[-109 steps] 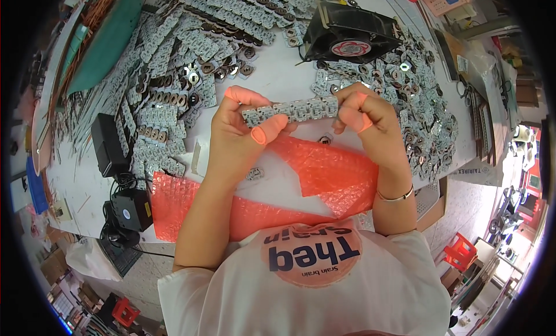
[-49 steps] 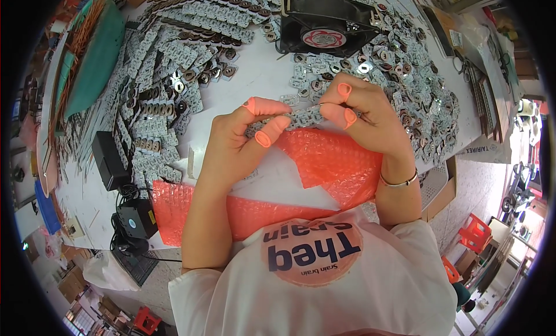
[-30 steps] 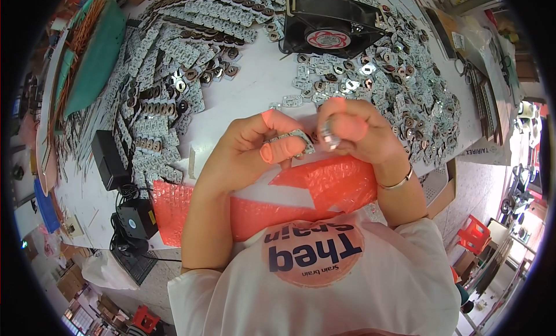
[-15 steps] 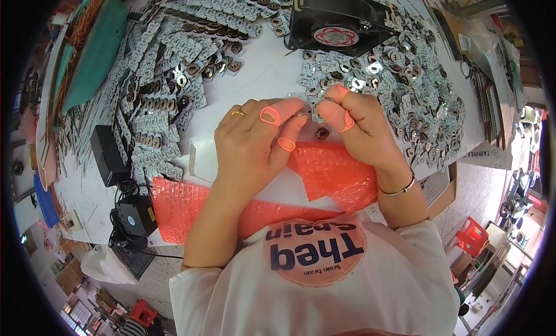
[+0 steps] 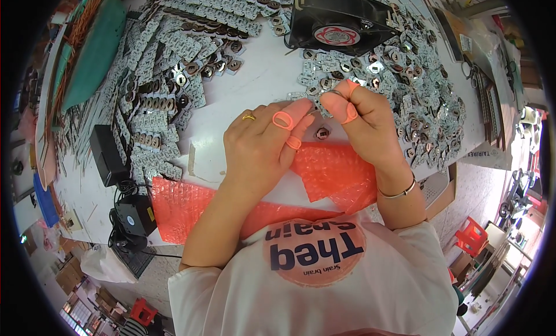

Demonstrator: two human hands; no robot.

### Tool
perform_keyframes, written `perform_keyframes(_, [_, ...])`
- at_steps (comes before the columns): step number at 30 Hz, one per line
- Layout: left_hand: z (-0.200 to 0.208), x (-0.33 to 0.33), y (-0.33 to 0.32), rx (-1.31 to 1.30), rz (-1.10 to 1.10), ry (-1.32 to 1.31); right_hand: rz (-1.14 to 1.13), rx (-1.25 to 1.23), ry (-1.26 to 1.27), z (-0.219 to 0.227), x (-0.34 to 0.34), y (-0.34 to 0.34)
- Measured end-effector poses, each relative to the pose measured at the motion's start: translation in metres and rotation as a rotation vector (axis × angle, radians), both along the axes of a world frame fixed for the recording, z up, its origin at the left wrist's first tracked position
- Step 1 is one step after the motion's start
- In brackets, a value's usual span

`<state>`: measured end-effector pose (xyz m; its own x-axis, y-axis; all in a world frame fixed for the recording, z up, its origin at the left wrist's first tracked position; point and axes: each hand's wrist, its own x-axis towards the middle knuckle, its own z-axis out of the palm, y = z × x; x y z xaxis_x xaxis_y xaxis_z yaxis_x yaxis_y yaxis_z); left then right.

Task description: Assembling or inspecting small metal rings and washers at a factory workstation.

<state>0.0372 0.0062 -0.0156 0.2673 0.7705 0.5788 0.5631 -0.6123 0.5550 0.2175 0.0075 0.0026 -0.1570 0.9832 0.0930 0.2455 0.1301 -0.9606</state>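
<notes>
1. Small metal stamped part [image 5: 324,106] is pinched between both hands, above the white counter [image 5: 260,84], roughly at centre of the head view. It is mostly hidden by fingertips, so exact shape is unclear.
2. Left hand [image 5: 260,145]: fingers curled, thumb and forefinger closed on the part's left end. Orange rubber finger cots on the fingertips, gold ring on one finger.
3. Right hand [image 5: 362,124]: closed on the part's right end, also with orange finger cots; thin bracelet [image 5: 397,192] at the wrist.
4. Key relation: the part sits between the two hands, long axis running about left-right, each hand holding one end. Neither hand is clearly nearer; right hand sits slightly higher in the picture.
5. One loose dark round piece [image 5: 322,133] lies on the counter just below the held part, just beside the left fingertips.
6. Sheet of orange bubble wrap [image 5: 330,174] lies under the wrists, nearer the body, running left across the counter edge.
7. Loose heap of same-looking silver parts [image 5: 405,87] lies to the right and beyond the right hand; ordered rows of parts [image 5: 156,104] lie well to the left.
8. Black cooling fan [image 5: 339,20] sits at the far edge, beyond the hands.
9. Containers: none that I can make out on the counter; parts lie straight on it. Black box-shaped units [image 5: 107,153] with cables sit at the left edge.
</notes>
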Motion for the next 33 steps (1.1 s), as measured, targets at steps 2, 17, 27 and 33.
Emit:
perform_keyframes(2, [0.0,0.0,0.002,-0.046,0.01,0.036,0.03,-0.092,-0.098,0.007,0.006,0.003])
perform_keyframes(17, [0.007,-0.008,0.0,-0.633,-0.132,-0.313,0.06,0.075,-0.295,0.014,0.028,0.008])
perform_keyframes(27, [0.015,-0.011,-0.001,-0.791,-0.173,-0.408,0.165,0.098,-0.164,0.012,0.026,0.006])
perform_keyframes(33, [0.018,-0.014,0.002,-0.819,-0.228,-0.407,0.161,0.046,-0.098,0.01,0.025,0.006])
